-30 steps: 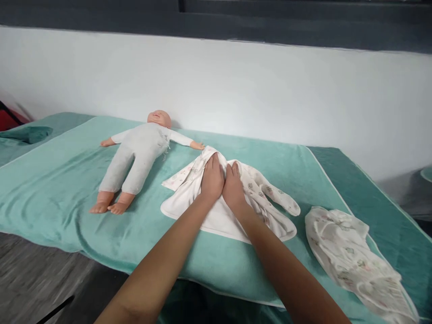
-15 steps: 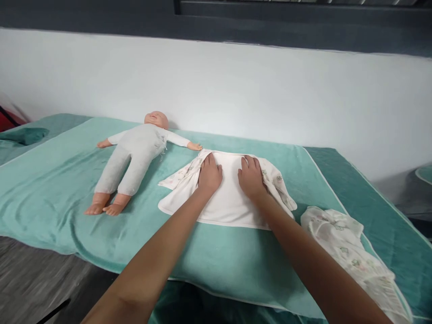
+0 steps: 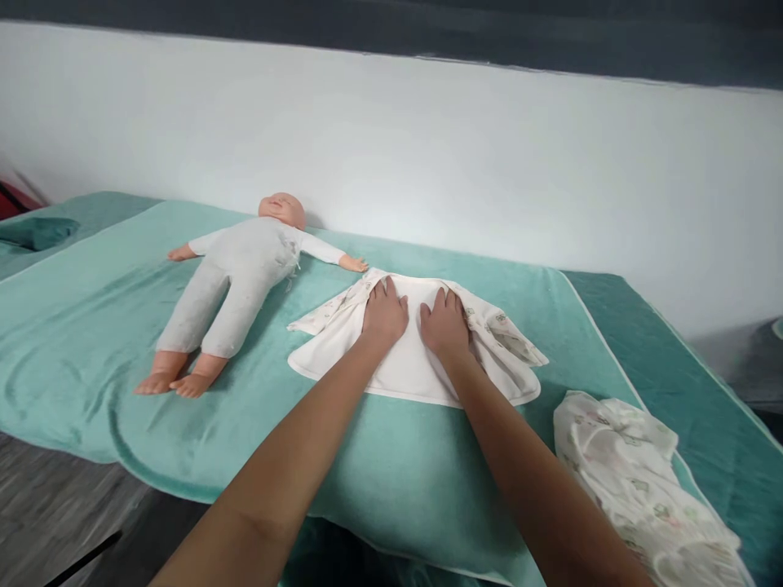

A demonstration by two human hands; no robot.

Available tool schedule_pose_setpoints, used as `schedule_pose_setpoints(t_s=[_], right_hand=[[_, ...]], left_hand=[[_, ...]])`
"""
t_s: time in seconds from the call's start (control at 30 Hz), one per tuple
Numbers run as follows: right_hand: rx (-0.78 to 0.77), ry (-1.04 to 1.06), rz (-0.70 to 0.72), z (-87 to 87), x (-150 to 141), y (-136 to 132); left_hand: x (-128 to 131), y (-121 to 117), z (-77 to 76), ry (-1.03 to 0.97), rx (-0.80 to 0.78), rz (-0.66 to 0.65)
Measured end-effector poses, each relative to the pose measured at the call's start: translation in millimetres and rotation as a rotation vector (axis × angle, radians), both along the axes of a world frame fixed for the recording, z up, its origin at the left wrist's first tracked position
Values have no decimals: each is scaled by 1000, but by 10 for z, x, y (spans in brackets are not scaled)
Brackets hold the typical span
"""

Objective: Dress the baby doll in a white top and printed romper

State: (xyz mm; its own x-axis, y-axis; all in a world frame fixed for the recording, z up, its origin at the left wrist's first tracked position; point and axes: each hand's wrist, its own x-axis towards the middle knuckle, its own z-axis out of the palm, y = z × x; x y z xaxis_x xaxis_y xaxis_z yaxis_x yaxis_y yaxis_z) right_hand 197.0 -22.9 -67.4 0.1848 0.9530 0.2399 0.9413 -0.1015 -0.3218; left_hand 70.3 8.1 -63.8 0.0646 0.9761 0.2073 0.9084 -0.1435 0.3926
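Note:
A white baby shirt [image 3: 416, 359] with a small printed pattern on its sleeves lies spread out, its front panels opened to the sides. My left hand [image 3: 387, 316] rests flat on its upper left part, palm down, fingers apart, by the folded-back panel. On the upper right part lies my right hand [image 3: 444, 326], also palm down with fingers spread; some fingertips are partly hidden at the fabric's fold. A baby doll [image 3: 245, 253] with a white cloth body lies on its back to the left, one hand close to the shirt's left shoulder.
A light green plush blanket [image 3: 391, 456] covers the bed, with darker green fabric [image 3: 666, 359] along the right. A crumpled printed white garment [image 3: 636, 473] lies at the right front. Behind stands a white wall [image 3: 391, 155]; grey flooring [image 3: 55, 489] shows at lower left.
My right hand has shifted slightly left, toward my left hand. The shirt's right sleeve now reaches farther out to the right. The camera view has tilted down a little.

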Motion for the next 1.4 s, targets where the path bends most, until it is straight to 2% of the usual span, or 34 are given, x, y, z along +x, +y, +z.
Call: schedule_pose_setpoints(t_s=[0.1,0.2,0.43,0.57,0.73,0.9,1.03,1.13,1.2,1.27,1.33,1.4], right_hand=[[69,-25,2,20,5,-22],[110,13,6,23,18,-22],[-32,62,-13,-17,29,52],[-10,2,32,-9,21,47],[9,-102,191,-8,12,-6],[-55,-151,178,19,-32,-137],[-81,-130,214,51,-94,-455],[-73,-35,325,49,-65,-751],[-79,111,428,69,54,-889],[-26,277,465,133,270,-945],[120,339,391,238,556,-927],[232,198,247,358,851,-869]], left_hand=[[-4,16,2,-29,71,20],[-26,30,-5,-66,49,19],[-38,60,6,1,-87,10],[-2,-39,20,12,-94,23],[-10,-294,-10,44,-59,-10],[-56,-538,-20,103,-32,-22],[-102,-774,-25,157,2,-50],[-189,-1025,-36,176,47,-133],[-274,-1216,-43,172,86,-204],[-363,-1406,-47,163,125,-266],[-438,-1575,-54,151,155,-302],[-490,-1707,-67,135,178,-314]])
